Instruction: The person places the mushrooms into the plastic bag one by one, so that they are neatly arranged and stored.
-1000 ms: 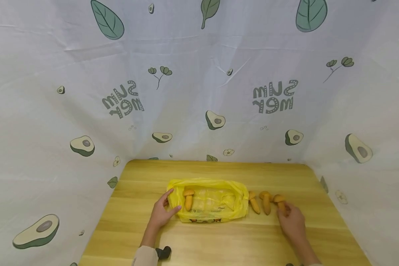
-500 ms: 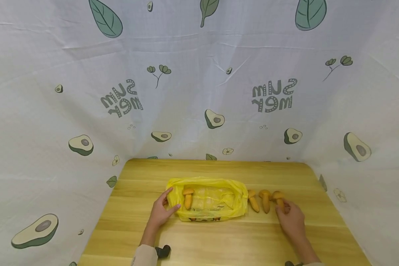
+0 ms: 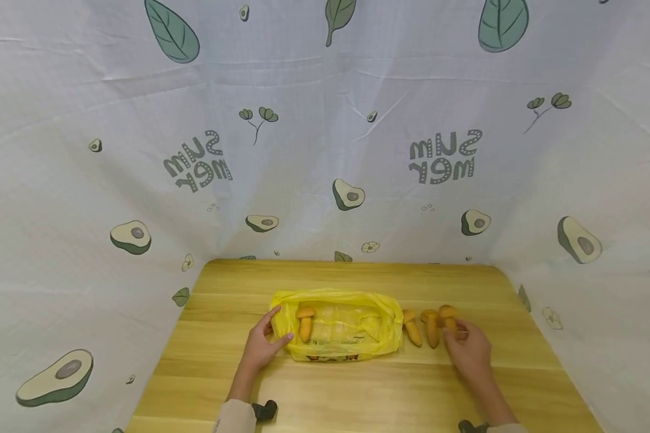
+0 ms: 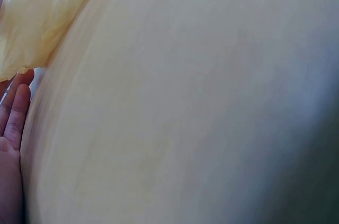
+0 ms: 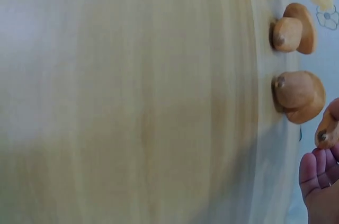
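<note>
In the head view, my left hand holds the left end of a yellow plastic bag, its thumb and index finger spread at the rim. The left wrist view shows some of its fingers under the bag's edge. One orange-brown mushroom lies inside the bag's opening at the left. My right hand pinches another mushroom by the stem, cap pointing away. Two more mushrooms, one beside the bag and one in the middle, lie just left of it.
The wooden table extends in front of the bag. A white cloth printed with avocados and leaves hangs behind and at both sides. Dark wrist-worn pieces show near the left sleeve and the right wrist.
My right hand has moved slightly left with its mushroom, bringing it close to the middle one. My left hand and the bag have stayed in place.
</note>
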`<state>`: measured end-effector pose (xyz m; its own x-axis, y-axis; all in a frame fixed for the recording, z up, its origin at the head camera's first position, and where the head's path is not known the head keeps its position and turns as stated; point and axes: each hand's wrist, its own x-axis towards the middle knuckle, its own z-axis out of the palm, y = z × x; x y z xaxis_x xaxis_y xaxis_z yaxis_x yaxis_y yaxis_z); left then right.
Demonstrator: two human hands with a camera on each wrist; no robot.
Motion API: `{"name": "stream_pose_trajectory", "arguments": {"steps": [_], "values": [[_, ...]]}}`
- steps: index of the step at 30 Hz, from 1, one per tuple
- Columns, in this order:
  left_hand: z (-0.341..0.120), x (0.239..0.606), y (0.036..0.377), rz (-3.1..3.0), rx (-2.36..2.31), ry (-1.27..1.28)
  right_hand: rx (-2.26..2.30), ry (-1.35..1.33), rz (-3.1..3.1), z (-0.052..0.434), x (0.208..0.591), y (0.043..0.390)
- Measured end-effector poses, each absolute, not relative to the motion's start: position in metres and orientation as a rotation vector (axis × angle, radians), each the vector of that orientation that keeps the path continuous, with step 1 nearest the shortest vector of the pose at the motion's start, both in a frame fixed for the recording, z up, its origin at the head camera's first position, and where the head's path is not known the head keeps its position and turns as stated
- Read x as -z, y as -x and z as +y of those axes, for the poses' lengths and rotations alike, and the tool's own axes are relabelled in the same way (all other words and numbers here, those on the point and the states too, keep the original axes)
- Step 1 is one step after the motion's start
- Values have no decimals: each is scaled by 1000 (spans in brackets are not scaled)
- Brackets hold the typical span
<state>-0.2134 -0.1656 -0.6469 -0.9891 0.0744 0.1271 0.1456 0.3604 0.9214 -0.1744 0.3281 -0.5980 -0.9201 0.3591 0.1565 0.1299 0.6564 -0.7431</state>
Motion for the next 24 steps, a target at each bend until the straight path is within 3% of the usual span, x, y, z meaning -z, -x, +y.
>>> {"name": "stream_pose_trajectory", "arguments": {"steps": [24], "values": [[-166,645,213,-2537,1708,210,-1183,204,-2536,292,584,192]]}}
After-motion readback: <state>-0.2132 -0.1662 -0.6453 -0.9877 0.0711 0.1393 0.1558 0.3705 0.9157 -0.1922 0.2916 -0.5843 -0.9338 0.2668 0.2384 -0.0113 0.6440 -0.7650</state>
